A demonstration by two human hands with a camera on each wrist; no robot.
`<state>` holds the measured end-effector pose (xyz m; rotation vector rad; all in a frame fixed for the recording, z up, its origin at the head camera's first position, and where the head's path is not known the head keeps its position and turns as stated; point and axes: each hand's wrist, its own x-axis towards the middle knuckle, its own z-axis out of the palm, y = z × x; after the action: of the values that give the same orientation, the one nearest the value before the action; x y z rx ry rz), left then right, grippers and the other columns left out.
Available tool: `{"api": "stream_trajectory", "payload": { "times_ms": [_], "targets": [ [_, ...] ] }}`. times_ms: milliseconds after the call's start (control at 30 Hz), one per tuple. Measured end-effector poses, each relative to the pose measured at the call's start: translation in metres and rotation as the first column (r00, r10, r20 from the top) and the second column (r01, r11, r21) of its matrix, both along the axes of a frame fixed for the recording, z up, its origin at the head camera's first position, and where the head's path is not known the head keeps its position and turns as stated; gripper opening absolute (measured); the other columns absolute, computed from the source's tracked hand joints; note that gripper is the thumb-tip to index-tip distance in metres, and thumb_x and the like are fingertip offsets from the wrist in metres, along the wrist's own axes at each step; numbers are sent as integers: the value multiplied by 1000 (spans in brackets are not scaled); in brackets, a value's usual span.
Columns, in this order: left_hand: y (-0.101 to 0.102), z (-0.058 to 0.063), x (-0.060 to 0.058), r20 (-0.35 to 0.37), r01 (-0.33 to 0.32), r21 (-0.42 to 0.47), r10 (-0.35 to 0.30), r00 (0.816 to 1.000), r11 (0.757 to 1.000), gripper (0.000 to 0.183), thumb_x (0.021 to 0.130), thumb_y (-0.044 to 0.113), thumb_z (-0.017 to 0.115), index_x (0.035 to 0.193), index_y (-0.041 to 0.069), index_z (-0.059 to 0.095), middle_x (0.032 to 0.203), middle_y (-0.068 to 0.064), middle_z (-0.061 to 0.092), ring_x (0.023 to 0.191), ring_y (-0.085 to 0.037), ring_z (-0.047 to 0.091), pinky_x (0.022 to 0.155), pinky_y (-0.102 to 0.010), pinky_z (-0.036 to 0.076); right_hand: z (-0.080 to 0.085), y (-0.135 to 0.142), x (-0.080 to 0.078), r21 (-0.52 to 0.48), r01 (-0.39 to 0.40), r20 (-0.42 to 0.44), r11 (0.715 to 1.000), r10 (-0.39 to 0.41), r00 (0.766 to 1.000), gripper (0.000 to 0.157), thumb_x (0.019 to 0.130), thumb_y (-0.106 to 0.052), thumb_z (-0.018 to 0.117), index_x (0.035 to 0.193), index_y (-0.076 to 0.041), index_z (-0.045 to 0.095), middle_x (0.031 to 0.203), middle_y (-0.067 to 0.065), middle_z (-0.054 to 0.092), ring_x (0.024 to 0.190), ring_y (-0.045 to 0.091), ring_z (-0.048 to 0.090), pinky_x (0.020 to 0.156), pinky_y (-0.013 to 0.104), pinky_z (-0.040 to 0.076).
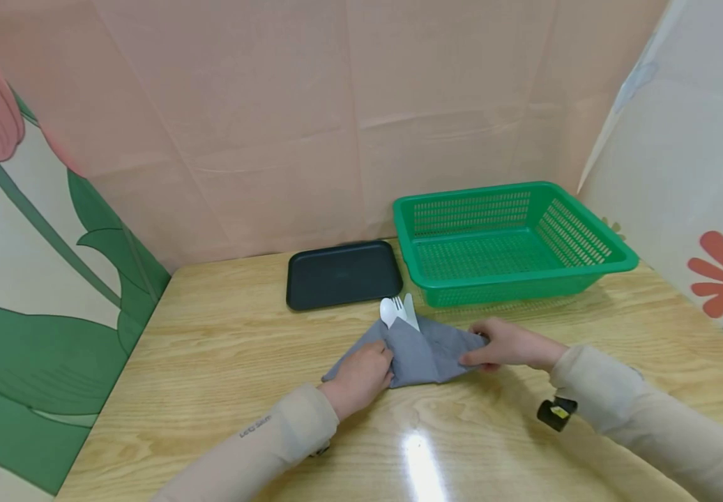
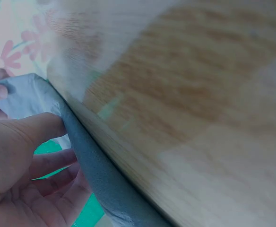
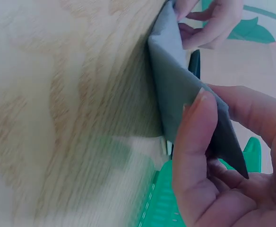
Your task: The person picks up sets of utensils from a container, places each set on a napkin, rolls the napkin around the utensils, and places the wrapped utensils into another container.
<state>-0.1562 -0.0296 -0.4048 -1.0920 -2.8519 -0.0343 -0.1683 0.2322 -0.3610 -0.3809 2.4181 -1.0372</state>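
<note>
- Napkin (image 1: 413, 357) sits on the table (image 1: 210, 335) in front of you, folded partly around the utensils.
- Your left hand (image 1: 361, 373) pinches its left part between thumb and fingers; hold that layer snug.
- Spoon (image 1: 389, 311), fork (image 1: 399, 307) and knife (image 1: 410, 314) poke out on top; best guard against them slipping.
- Your right hand (image 1: 507, 345) pinches the right corner between thumb and fingers; pull evenly.
- Black tray (image 1: 344, 275), then green basket (image 1: 524, 284), stand beyond; neither seems to block you.
</note>
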Motion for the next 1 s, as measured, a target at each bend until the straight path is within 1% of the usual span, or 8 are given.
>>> {"api": "stream_trajectory", "payload": {
  "times_ms": [67, 100, 267, 300, 333, 467, 867, 1000],
  "targets": [
    [0, 0, 0, -1, 0, 1, 0, 1000, 1000, 17, 89, 21, 62, 96, 6, 65, 86, -2, 59, 79, -12, 58, 69, -21, 49, 1, -1, 0, -22, -6, 6, 1000, 7, 1000, 27, 82, -22, 70, 80, -4, 50, 66, 2, 59, 60, 10, 55, 58, 28, 50],
    [0, 0, 0, -2, 0, 2, 0, 1000, 1000, 17, 89, 21, 62, 96, 6, 65, 86, -2, 59, 79, -12, 58, 69, -21, 49, -5, 1, -4, -33, -3, 12, 999, 4, 1000, 30, 81, -26, 71, 81, -4, 51, 67, 2, 60, 60, 10, 56, 59, 27, 51],
    [0, 0, 0, -6, 1, 4, -1, 1000, 1000, 16, 88, 21, 62, 95, 6, 65, 85, -2, 59, 78, -11, 58, 68, -21, 49, -3, -4, -4, -90, -4, 37, 996, 7, 999, 29, 83, -23, 69, 92, 2, 58, 72, 3, 62, 65, 9, 58, 61, 26, 53],
    [0, 0, 0, -8, 2, 4, -2, 1000, 1000, 16, 88, 21, 63, 95, 6, 65, 85, -2, 59, 78, -11, 58, 68, -20, 49, -3, -5, -3, -98, -2, 41, 995, 6, 999, 29, 83, -22, 68, 94, 3, 58, 72, 2, 62, 65, 8, 58, 61, 26, 54],
    [0, 0, 0, -7, 2, 5, -2, 1000, 1000, 16, 88, 21, 63, 95, 6, 65, 85, -2, 59, 78, -11, 58, 68, -20, 48, 4, -9, 0, -105, -6, 42, 994, 10, 999, 27, 84, -17, 67, 97, 5, 58, 73, 3, 62, 66, 9, 58, 62, 26, 54],
    [0, 1, 0, -5, 3, 9, -3, 1000, 1000, 17, 88, 21, 63, 96, 6, 65, 85, -2, 59, 78, -11, 58, 68, -20, 48, 6, -12, 0, -126, -2, 58, 992, 9, 998, 32, 85, -17, 66, 104, 7, 58, 75, 4, 64, 67, 9, 60, 64, 29, 55],
    [0, 0, 0, 7, -9, 15, 8, 1000, 1000, 17, 89, 21, 62, 97, 6, 65, 87, -2, 59, 80, -12, 59, 69, -21, 49, 7, -25, -1, -138, 24, 73, 990, -14, 997, 27, 85, -16, 66, 99, 5, 56, 76, 6, 64, 66, 10, 61, 65, 30, 56],
    [0, 1, 1, 14, -12, 7, 12, 1000, 1000, 19, 89, 21, 62, 99, 6, 65, 88, -2, 59, 81, -12, 59, 69, -21, 50, 7, -31, -1, -148, 30, 81, 989, -18, 997, 29, 84, -16, 67, 100, 6, 56, 77, 8, 64, 66, 10, 62, 65, 30, 56]
  ]
}}
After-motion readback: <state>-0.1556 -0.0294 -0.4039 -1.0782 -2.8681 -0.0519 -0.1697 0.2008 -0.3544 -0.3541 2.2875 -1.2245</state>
